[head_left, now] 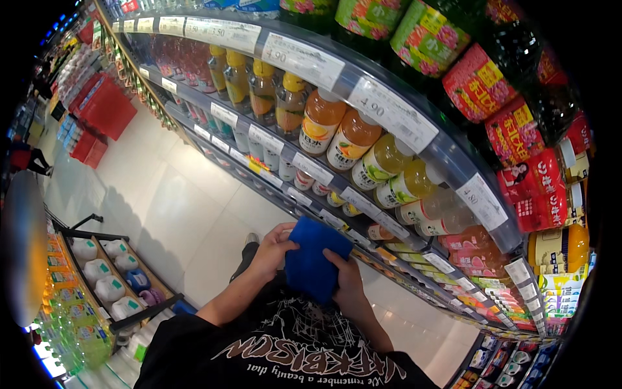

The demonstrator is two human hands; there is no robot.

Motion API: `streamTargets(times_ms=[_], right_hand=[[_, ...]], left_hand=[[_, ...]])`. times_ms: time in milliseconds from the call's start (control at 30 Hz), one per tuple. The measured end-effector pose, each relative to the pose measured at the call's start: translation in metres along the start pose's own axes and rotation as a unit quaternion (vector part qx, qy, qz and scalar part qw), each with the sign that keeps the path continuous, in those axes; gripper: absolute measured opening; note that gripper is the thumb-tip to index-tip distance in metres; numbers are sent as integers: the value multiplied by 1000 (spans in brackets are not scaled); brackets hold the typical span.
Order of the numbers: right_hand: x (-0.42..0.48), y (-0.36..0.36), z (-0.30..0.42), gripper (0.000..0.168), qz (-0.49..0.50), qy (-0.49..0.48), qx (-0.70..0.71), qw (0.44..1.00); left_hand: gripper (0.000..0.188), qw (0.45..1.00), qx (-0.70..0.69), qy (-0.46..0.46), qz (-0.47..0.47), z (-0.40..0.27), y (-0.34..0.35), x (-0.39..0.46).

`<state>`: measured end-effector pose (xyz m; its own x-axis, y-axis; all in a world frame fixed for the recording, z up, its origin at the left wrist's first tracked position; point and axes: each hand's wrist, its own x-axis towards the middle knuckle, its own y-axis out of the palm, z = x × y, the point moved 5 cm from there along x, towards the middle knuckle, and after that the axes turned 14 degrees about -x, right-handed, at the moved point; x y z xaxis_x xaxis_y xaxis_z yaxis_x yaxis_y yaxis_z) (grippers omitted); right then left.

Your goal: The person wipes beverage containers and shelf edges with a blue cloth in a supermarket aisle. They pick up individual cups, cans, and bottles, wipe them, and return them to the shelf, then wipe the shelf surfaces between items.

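A folded blue cloth (313,260) is held in front of my black T-shirt. My left hand (279,248) pinches its left edge, thumb on top. On the opposite edge, my right hand (344,272) grips the cloth with its thumb laid across the upper face. The fingers beneath the cloth are hidden. Just beyond it runs a store shelf edge with price tags (313,167), and bottles of orange drink (320,121) and yellow-green drink (384,160) stand on that shelf.
Large dark bottles with green labels (430,36) fill the upper shelf. Red-labelled bottles (529,189) stand at the right. Behind me on the left is a rack of white jugs (99,272). Red bins (107,107) stand across the tiled floor (170,194). A person (31,155) is at the far left.
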<state>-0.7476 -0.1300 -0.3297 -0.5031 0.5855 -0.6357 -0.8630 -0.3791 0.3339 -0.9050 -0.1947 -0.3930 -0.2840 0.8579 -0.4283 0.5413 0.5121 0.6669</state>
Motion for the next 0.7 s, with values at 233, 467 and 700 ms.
streamTargets(times_ms=[233, 467, 700], right_hand=[[-37, 57, 74, 45, 10, -470, -510, 720], [-43, 81, 36, 61, 135, -430, -674, 586], [-137, 46, 194, 42, -350, -664, -442, 492]], left_hand=[[36, 971, -211, -95, 67, 0, 17, -16], [55, 923, -280, -27, 264, -18, 18, 1], [40, 640, 715, 250, 132, -83, 113, -45]])
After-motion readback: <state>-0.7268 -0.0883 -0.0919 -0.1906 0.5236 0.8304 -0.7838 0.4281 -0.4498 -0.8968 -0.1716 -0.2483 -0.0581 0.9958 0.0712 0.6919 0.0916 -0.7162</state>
